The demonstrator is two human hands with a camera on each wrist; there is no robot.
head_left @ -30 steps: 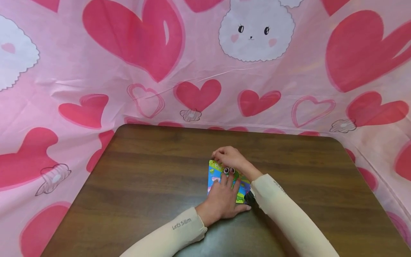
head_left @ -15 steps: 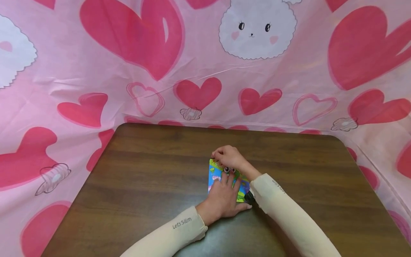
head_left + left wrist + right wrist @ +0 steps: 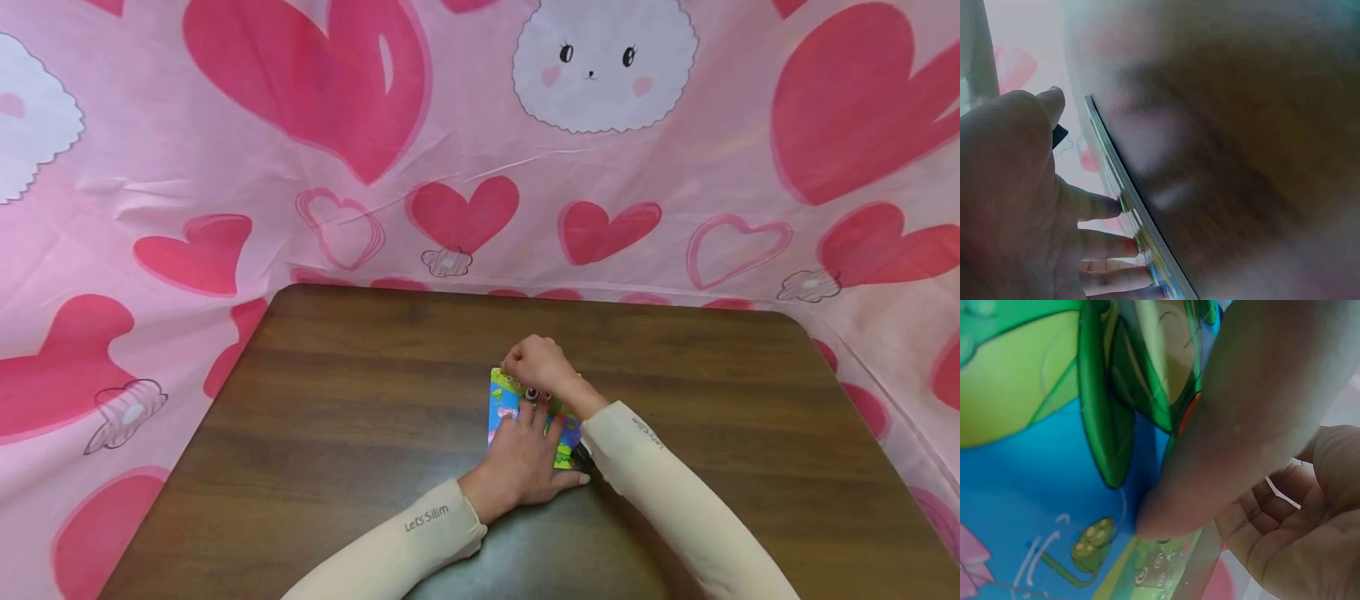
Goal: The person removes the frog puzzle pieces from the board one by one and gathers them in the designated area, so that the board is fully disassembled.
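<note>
A flat board (image 3: 500,408) with a bright cartoon picture and big round eyes lies on the table. My left hand (image 3: 517,458) rests its spread, straight fingers on the picture, thumb out along the near edge. In the left wrist view, the fingertips (image 3: 1125,247) touch the board's face beside its dark edge. My right hand (image 3: 540,362) is over the far edge, its fingers curled; whether they pinch anything is hidden. The right wrist view shows the board's blue and green face (image 3: 1022,481) close up, a blurred finger across it, and the curled right hand (image 3: 1297,531) beyond.
The brown wooden table (image 3: 360,417) extends around the board. A pink cloth (image 3: 480,150) with hearts hangs along its back and sides. A small black device (image 3: 582,457) sits at my right wrist, close to my left thumb.
My right hand has shifted slightly right along the board's far edge, showing more of the far left corner. My left hand stays in place on the board. The head view has tilted slightly.
</note>
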